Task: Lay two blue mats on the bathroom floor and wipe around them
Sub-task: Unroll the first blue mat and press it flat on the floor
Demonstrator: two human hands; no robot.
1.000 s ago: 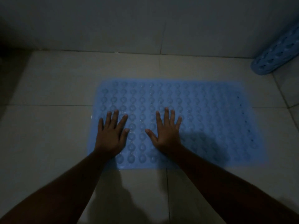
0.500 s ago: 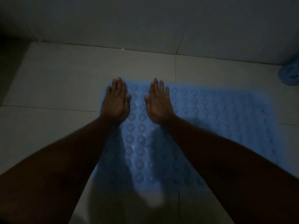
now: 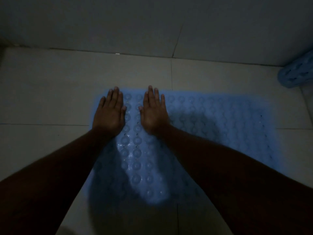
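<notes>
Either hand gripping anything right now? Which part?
Nothing held. Left hand and right hand lie flat, fingers straight, on the far-left part of the blue mat; the rolled mat sits untouched.

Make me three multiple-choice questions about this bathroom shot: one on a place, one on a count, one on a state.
1. Where is the rolled mat?
A. far right, by the wall
B. near left
C. between the arms

2. How many hands rest on the flat mat?
A. none
B. one
C. two

3. How do the fingers lie?
A. straight and flat
B. curled into fists
C. pinching an edge

Answers:
1 A: its blue end shows at the right edge, just below the wall.
2 C: the left hand and the right hand both lie on its far left part.
3 A: every finger is stretched out, none curled.
</notes>
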